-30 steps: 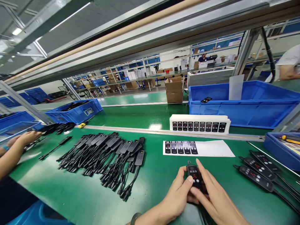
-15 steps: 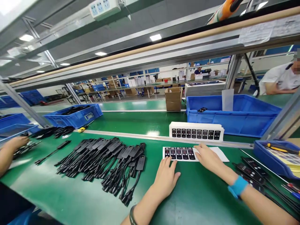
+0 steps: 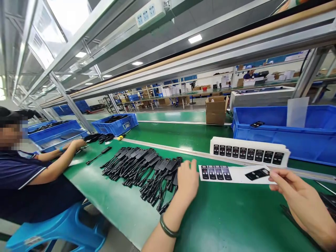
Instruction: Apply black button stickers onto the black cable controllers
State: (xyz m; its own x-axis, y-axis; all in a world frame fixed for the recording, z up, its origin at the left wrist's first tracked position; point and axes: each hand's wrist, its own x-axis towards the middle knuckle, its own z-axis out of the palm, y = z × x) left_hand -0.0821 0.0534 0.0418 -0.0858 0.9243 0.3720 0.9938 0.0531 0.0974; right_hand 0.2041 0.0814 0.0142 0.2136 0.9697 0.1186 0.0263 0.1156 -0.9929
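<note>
Head view: right hand [image 3: 301, 199] pinches a black sticker [image 3: 257, 173]; left hand [image 3: 187, 180] spreads open on cabled units [image 3: 147, 171].
The dangling sticker may curl and stick to the sheet [image 3: 236, 174].

Bare green belt [image 3: 225, 217] nearside; black cable heap [image 3: 147, 171] left, sticker stack [image 3: 249, 152] behind.
</note>
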